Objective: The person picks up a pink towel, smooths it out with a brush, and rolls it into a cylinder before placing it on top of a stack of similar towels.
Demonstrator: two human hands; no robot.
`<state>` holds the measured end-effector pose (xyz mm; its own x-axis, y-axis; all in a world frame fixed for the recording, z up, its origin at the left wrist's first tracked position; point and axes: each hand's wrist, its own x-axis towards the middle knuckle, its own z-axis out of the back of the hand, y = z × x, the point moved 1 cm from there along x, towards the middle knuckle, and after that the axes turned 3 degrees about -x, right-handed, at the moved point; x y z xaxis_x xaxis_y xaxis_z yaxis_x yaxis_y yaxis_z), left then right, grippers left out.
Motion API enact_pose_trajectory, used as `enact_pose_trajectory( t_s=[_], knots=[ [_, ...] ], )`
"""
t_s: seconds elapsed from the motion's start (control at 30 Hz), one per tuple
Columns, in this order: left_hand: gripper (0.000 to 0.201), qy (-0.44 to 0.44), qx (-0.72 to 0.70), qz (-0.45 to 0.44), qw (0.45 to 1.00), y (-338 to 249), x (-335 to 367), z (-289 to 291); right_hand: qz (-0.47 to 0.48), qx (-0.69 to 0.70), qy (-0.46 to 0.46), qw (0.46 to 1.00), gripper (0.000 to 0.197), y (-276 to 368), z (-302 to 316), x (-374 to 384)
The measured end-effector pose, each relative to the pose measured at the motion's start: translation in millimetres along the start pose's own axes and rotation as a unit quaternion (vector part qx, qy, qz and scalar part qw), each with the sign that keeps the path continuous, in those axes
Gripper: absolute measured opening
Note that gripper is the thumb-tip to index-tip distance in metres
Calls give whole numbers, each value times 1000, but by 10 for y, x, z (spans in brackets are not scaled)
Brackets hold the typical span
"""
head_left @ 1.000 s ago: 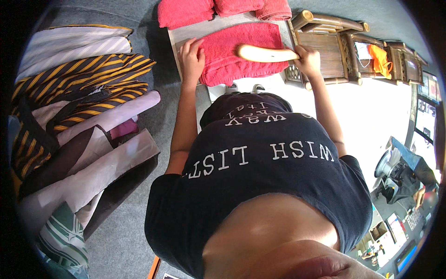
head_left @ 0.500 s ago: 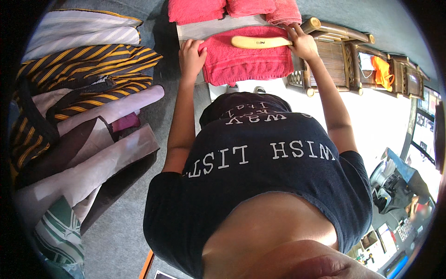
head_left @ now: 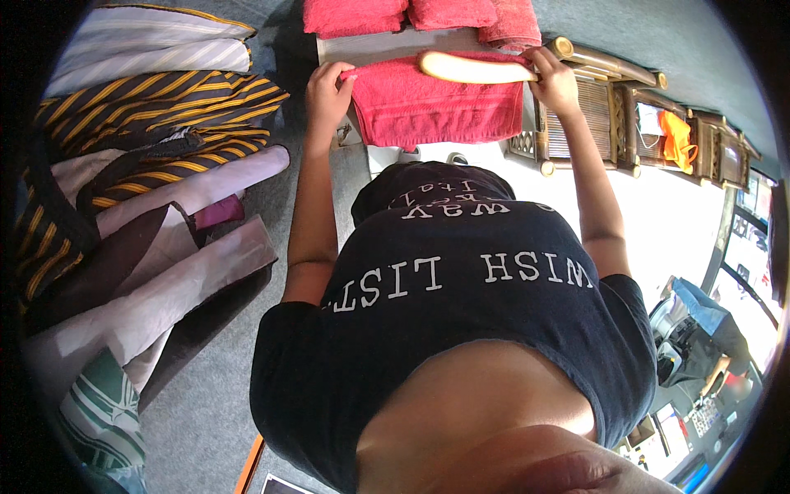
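A red towel (head_left: 436, 109) is stretched between my two hands over the edge of a grey tabletop (head_left: 370, 48), with its near part hanging toward me. My left hand (head_left: 329, 97) pinches the towel's left upper corner. At the right upper corner, my right hand (head_left: 555, 82) is closed on the towel's edge. A pale yellow, smooth, slightly curved stick (head_left: 473, 69) lies across the towel's upper part, its right end reaching my right hand. Whether my fingers also grip that stick is hard to make out.
Folded red towels (head_left: 448, 13) sit along the far side of the tabletop. Striped and plain fabric (head_left: 156, 177) spreads at left. Bamboo chairs (head_left: 580, 115) stand at right, one with an orange cloth (head_left: 676, 138). A cluttered desk (head_left: 687, 428) and another person are at lower right.
My left hand has risen and shifted left, now pinching the towel's corner. The towel's upper edge is pulled straighter, and the stick has moved slightly right with my right hand.
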<state>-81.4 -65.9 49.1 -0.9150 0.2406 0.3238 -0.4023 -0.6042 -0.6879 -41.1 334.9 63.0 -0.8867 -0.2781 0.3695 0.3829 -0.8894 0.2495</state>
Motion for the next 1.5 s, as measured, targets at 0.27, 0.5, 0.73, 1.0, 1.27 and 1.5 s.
enact_pose_trajectory(
  t_s=[0.27, 0.5, 0.73, 1.0, 1.27, 1.5],
  knots=[
    [14, -91, 20, -58, 994, -383, 502, 339, 23, -5, -133, 991, 36, 17, 468, 399],
    [16, -130, 11, -109, 985, -413, 795, 416, 13, -9, -192, 981, 40, -50, 588, 596],
    [14, -48, -16, -69, 996, -278, 373, 200, -8, 27, -85, 996, 35, -113, 352, 123],
    [16, 51, -5, -56, 997, -112, -232, 150, -60, 96, 10, 993, 33, 85, 238, -473],
    [16, 120, 56, -60, 989, -77, -586, -45, -121, 100, 103, 982, 40, 314, 32, -856],
    [31, 31, 90, -117, 989, -244, -522, -114, -206, 186, 87, 957, 40, 759, 32, -820]
  ],
)
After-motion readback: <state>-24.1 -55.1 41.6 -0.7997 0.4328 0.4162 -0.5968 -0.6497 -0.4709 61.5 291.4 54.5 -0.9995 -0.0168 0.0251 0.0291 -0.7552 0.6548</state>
